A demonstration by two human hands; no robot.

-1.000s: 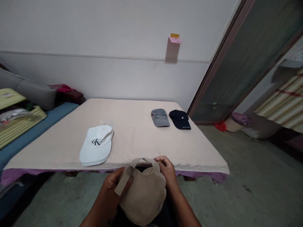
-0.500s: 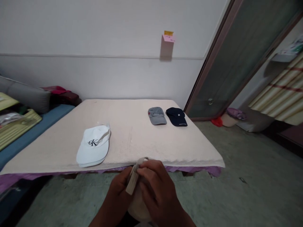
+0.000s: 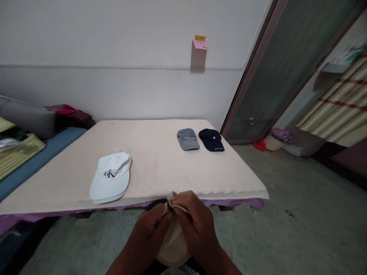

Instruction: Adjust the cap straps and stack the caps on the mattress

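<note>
I hold a beige cap (image 3: 172,244) low in front of me, just short of the table's near edge. My left hand (image 3: 149,229) and my right hand (image 3: 193,223) both pinch its back strap, fingers meeting over it. Most of the cap is hidden under my hands. On the cream-covered table (image 3: 160,160) a white cap with a black logo (image 3: 110,180) lies at the near left. A grey cap (image 3: 187,139) and a dark navy cap (image 3: 212,139) lie side by side at the far right.
A blue mattress (image 3: 43,152) with folded bedding and a grey cushion lies to the left. A glass sliding door (image 3: 281,76) stands at the right, with a bowl and bags on the floor by it. A pink note (image 3: 200,44) hangs on the wall.
My right hand came over the top of the beige cap and closed with the left on its strap. The cap now sits lower and mostly covered. The view drifted slightly right.
</note>
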